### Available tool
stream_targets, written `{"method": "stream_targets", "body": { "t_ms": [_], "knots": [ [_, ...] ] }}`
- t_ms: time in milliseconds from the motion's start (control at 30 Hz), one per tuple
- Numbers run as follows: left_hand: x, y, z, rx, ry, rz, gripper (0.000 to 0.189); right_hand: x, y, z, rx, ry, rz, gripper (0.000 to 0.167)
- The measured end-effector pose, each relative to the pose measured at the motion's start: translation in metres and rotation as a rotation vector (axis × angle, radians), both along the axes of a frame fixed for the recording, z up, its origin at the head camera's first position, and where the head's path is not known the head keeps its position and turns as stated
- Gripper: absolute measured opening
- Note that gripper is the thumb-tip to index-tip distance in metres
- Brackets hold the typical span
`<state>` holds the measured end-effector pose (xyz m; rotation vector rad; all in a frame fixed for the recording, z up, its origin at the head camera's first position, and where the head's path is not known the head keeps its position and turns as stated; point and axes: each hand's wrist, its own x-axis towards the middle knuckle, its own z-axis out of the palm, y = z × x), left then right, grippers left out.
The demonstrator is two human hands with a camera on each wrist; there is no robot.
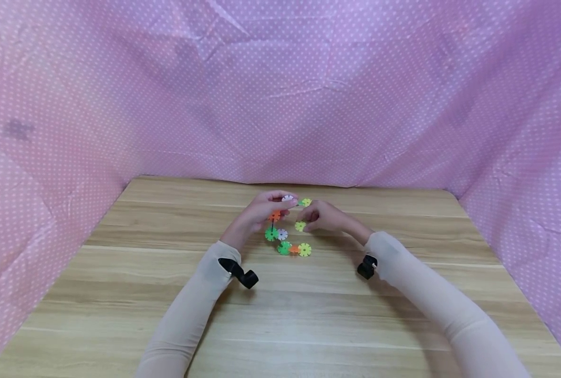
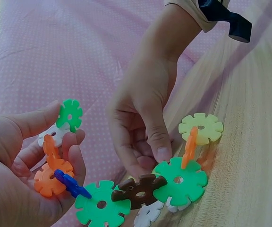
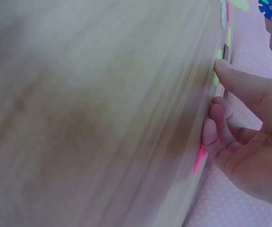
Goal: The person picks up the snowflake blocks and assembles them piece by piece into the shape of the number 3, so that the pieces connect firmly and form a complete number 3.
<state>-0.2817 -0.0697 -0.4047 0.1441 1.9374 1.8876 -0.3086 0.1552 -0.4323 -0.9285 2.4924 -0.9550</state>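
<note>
My left hand (image 2: 27, 161) holds one end of a chain of notched plastic snowflake discs. In the left wrist view, white, orange and blue discs lie at its fingers, and the chain runs down through a green disc (image 2: 103, 204), a brown disc (image 2: 138, 191) and another green disc. An orange disc (image 2: 189, 149) and a pale yellow disc (image 2: 201, 128) end it. My right hand (image 1: 326, 216) is low at the table, its fingers bent and thumb apart. Its thumb touches or nearly touches a yellow-green disc (image 3: 216, 78). By its little-finger side lies a pink disc (image 3: 200, 158).
The wooden table (image 1: 290, 315) reaches back to a pink dotted cloth (image 1: 280, 105), which also hangs at both sides. Black cameras (image 1: 366, 268) sit on both wrists. Loose white discs (image 2: 148, 215) show behind the chain in the left wrist view.
</note>
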Motion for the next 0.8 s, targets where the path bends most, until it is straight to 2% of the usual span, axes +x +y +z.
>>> {"method": "stream_targets", "body": {
  "t_ms": [267, 500, 667, 800],
  "knots": [
    [-0.003, -0.001, -0.002, -0.006, 0.012, 0.001, 0.044, 0.0, 0.004, -0.001, -0.023, -0.09, -0.1, 0.026],
    [-0.004, -0.001, -0.004, -0.005, 0.024, 0.011, 0.038, 0.007, 0.007, -0.001, -0.12, -0.084, -0.19, 0.017],
    [-0.004, -0.001, -0.006, 0.001, 0.028, 0.02, 0.033, 0.011, 0.01, 0.005, -0.243, -0.081, -0.301, 0.027],
    [-0.005, 0.0, -0.006, 0.021, 0.024, 0.023, 0.04, 0.015, 0.011, 0.017, -0.362, -0.051, -0.373, 0.032]
  ]
}}
